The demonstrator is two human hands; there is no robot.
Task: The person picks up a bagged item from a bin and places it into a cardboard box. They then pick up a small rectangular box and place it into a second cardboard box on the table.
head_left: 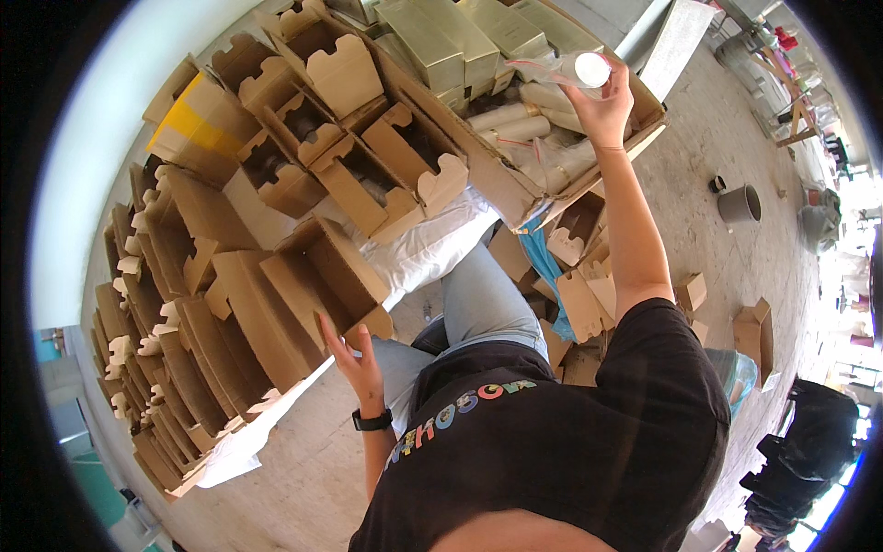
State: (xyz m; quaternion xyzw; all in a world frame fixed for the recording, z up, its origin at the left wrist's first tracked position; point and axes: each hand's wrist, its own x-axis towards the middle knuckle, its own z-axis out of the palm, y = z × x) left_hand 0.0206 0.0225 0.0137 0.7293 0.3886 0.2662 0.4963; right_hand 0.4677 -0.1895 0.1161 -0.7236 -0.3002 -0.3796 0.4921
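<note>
My right hand (pixel 604 112) is raised over a large carton (pixel 515 189). It grips a white-ended cylinder (pixel 591 70), which appears to be in a clear plastic bag with a red seal line. Pale rolls (pixel 515 127) in similar clear bags lie in the carton, beside gold-coloured boxes (pixel 432 41). My left hand (pixel 361 368), with a black watch on the wrist, has its fingers apart at the near end of an open, tall-sided cardboard box (pixel 322 276). Whether the fingertips touch the box is hard to tell.
Open cardboard boxes (pixel 340 74) stand in rows at the far left, several with dark contents. Flattened or nested boxes (pixel 212 359) line the left. Loose cardboard (pixel 584 294) and a blue plastic strip (pixel 544 267) lie right of my leg. A grey bucket (pixel 739 207) stands on the floor.
</note>
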